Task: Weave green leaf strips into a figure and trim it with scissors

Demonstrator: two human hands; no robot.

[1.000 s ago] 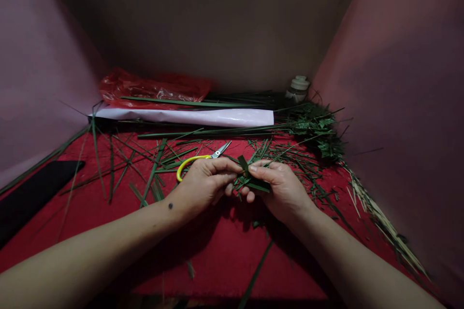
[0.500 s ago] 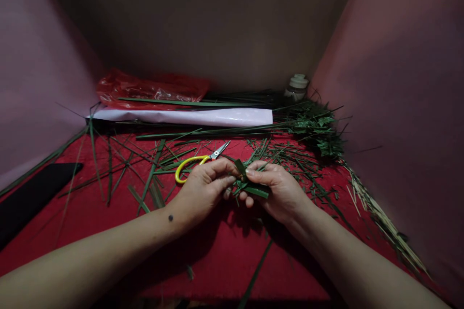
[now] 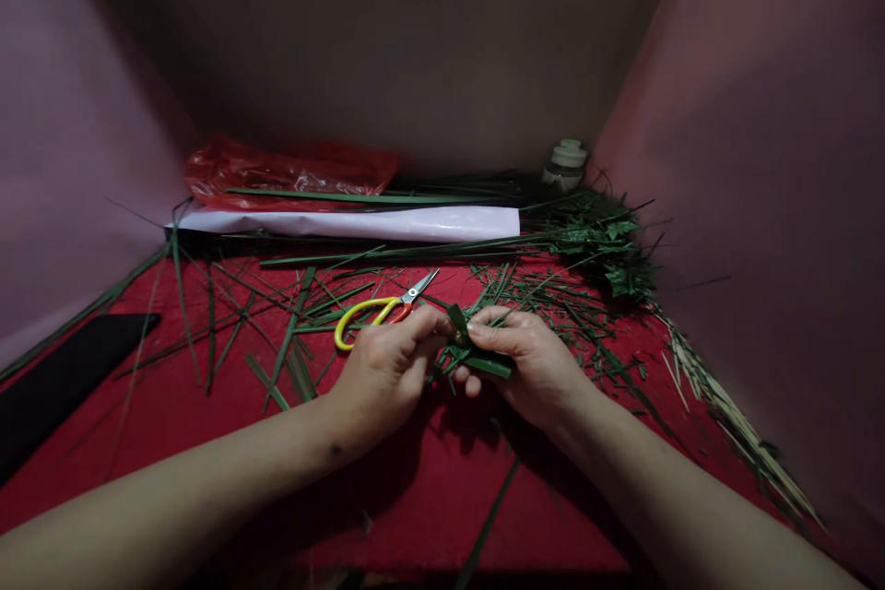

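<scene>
Both hands meet at the middle of a red cloth (image 3: 172, 415). My left hand (image 3: 387, 364) is closed, its fingertips pinching a small folded piece of green leaf strips (image 3: 477, 352). My right hand (image 3: 536, 364) is closed on the same folded piece from the right, thumb and forefinger pressing its top. Loose ends of the strips stick out between the two hands. Yellow-handled scissors (image 3: 377, 309) lie just behind my left hand, not touched.
Cut green leaf strips (image 3: 290, 323) litter the cloth. A white paper roll (image 3: 359, 223) and a red plastic bag (image 3: 283, 168) lie at the back. Leafy trimmings (image 3: 608, 249) and a small jar (image 3: 565, 164) sit at back right. A black flat object (image 3: 62, 373) lies left. Pale sticks (image 3: 733, 424) lie right.
My left wrist has rolled slightly, turning the hand over the folded leaf piece; both hands stay pinched on it in nearly the same place.
</scene>
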